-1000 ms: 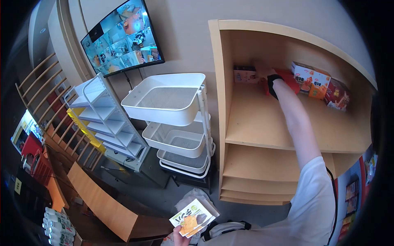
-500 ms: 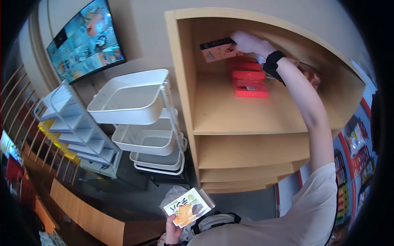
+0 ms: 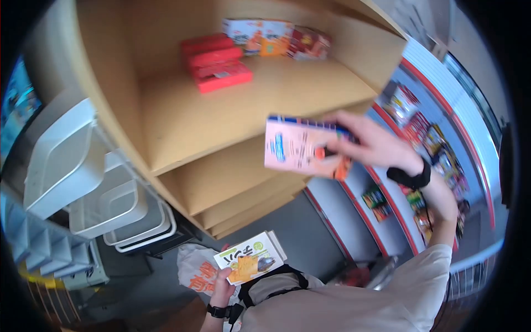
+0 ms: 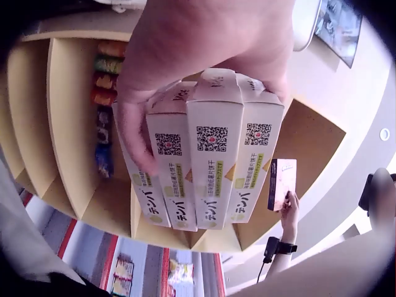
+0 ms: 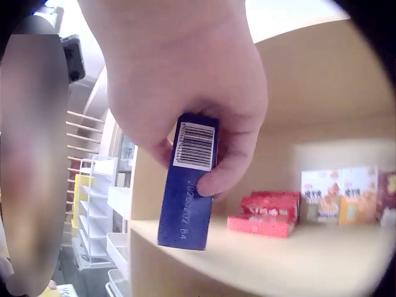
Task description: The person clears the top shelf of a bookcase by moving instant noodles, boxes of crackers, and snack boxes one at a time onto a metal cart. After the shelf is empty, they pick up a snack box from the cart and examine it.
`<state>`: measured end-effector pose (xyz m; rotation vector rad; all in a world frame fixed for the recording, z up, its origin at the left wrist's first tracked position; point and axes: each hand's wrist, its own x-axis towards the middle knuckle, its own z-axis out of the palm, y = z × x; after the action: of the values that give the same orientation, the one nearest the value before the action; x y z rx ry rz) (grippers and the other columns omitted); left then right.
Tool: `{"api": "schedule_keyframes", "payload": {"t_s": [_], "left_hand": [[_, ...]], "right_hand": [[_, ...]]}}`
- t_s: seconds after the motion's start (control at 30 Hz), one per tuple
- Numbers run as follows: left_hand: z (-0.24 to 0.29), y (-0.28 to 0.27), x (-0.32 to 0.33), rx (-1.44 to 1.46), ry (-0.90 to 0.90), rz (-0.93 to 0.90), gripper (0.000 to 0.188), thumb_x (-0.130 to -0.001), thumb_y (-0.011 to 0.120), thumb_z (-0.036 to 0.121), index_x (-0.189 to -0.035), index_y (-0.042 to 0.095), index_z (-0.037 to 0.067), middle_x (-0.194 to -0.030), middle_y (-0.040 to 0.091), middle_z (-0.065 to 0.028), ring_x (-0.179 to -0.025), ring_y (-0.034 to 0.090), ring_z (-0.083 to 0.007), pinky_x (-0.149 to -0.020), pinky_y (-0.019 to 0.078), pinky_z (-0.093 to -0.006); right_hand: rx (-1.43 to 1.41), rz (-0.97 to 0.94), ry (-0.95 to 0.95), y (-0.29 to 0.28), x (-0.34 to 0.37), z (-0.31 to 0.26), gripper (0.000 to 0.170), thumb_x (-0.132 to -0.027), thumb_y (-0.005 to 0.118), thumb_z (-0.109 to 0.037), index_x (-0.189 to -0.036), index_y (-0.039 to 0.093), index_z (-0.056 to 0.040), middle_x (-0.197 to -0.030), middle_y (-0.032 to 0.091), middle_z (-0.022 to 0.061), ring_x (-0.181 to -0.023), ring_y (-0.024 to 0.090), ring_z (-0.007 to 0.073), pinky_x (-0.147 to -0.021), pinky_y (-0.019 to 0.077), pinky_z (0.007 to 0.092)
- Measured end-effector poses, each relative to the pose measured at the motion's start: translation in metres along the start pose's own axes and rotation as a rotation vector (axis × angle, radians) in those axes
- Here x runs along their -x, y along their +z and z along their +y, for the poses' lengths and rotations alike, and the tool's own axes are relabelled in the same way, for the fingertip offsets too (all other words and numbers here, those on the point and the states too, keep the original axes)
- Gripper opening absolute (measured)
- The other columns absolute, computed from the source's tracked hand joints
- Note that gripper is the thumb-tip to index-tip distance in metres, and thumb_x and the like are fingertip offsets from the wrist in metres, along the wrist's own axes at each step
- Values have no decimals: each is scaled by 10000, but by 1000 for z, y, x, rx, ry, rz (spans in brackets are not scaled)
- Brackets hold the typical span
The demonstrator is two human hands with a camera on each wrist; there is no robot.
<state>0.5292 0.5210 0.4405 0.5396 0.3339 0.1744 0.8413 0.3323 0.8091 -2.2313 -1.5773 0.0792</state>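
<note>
- A person is gripping a pink box [image 3: 293, 146] in the right hand [image 3: 379, 141], the fingers and thumb closing over one end and leaving the other end jutting free; the box is hanging in front of the shelving, probably clear of it, though blur is making the exact gap hard to judge.
- That end hold is leaving most of the printed face uncovered, while a barcode on the blue narrow side is showing beneath the hand in the right wrist view.
- Low at the waist, the left hand [image 3: 223, 288] is clasping a stack of white boxes [image 4: 215, 142], at least four; fingers and thumb are spanning the outer sides, seemingly squeezing the row so that the inner boxes are staying wedged together.
- On the top board of the wooden shelf unit [image 3: 249, 102], red boxes [image 3: 224, 77] are lying grouped, apart from both hands.
- Beside them, white-and-orange boxes [image 3: 276, 44] and a dark red box [image 3: 310, 43] are standing toward the back, likely arranged to show their fronts.
- A plastic bag [image 3: 193, 271] is sitting near the left hand.
</note>
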Motion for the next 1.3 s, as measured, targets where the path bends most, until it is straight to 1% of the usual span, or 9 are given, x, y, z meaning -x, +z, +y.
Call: {"api": "schedule_keyframes", "payload": {"t_s": [0.1, 0.2, 0.5, 0.6, 0.67, 0.87, 1.0, 1.13, 1.3], "left_hand": [[-15, -3, -4, 6, -210, -81, 863, -744, 674, 272, -1470, 240, 103, -1392, 439, -138, -1240, 476, -272, -1049, 391, -413], [-35, 10, -6, -70, -315, -140, 842, -742, 675, 296, -1449, 277, 72, -1371, 462, -140, -1223, 496, -279, -1035, 409, -419], [-111, 29, 48, -265, -377, -80, 705, -789, 588, 355, -1372, 379, 19, -1345, 492, -141, -1222, 499, -298, -1040, 396, -467], [-148, 29, 66, -286, -337, -94, 722, -804, 555, 390, -1399, 349, 34, -1385, 453, -134, -1258, 459, -307, -1052, 370, -489], [-175, 30, 81, -230, -242, -129, 728, -810, 539, 415, -1414, 339, 61, -1400, 440, -121, -1271, 440, -309, -1056, 354, -505], [-263, 40, 165, -310, -187, -33, 779, -770, 580, 522, -1418, 351, 156, -1389, 451, -77, -1246, 452, -327, -933, 405, -634], [-295, 51, 239, -285, -121, 158, 818, -760, 621, 482, -1406, 343, 65, -1386, 447, -108, -1221, 486, -297, -998, 425, -494], [-311, 58, 279, -214, -229, 183, 799, -756, 632, 446, -1397, 355, 57, -1377, 454, -112, -1242, 464, -286, -1031, 386, -486], [-312, 24, 289, -273, -205, 189, 804, -769, 584, 508, -1423, 320, 122, -1373, 455, -115, -1201, 486, -374, -869, 474, -638]], "right_hand": [[-323, -115, 400, 52, 85, -3, 410, -938, 559, -274, -1221, 500, 15, -1004, 640, 173, -879, 641, 239, -776, 505, 342], [-737, -71, 759, 106, 178, -6, 483, -970, 510, -272, -1382, 368, -62, -993, 637, 90, -587, 572, 72, -511, 471, 234], [-999, 301, 1201, 259, 442, -29, 490, -985, 441, -348, -1390, 371, -81, -910, 612, 60, -561, 503, 84, -526, 465, 239], [-955, 211, 1319, 298, 500, -40, 484, -983, 433, -351, -1363, 380, -57, -1002, 637, 133, -753, 623, 205, -658, 516, 328], [-782, 194, 1190, 348, 548, -40, 457, -977, 426, -330, -1335, 400, -48, -1091, 615, 216, -1024, 595, 350, -882, 458, 385], [-943, 200, 1149, 425, 671, -45, 460, -972, 437, -326, -1312, 397, -18, -1101, 605, 223, -1033, 595, 340, -892, 455, 380], [-1192, 34, 1321, 397, 717, -55, 499, -951, 484, -333, -1323, 373, -21, -1114, 601, 222, -1052, 598, 325, -900, 460, 375], [-996, 35, 1206, 457, 762, -48, 574, -909, 525, -382, -1324, 362, -21, -1108, 611, 226, -989, 621, 355, -867, 481, 400], [-812, -67, 1253, 488, 790, -35, 569, -878, 531, -365, -1295, 366, -15, -1054, 612, 271, -990, 603, 400, -859, 480, 432]]}}
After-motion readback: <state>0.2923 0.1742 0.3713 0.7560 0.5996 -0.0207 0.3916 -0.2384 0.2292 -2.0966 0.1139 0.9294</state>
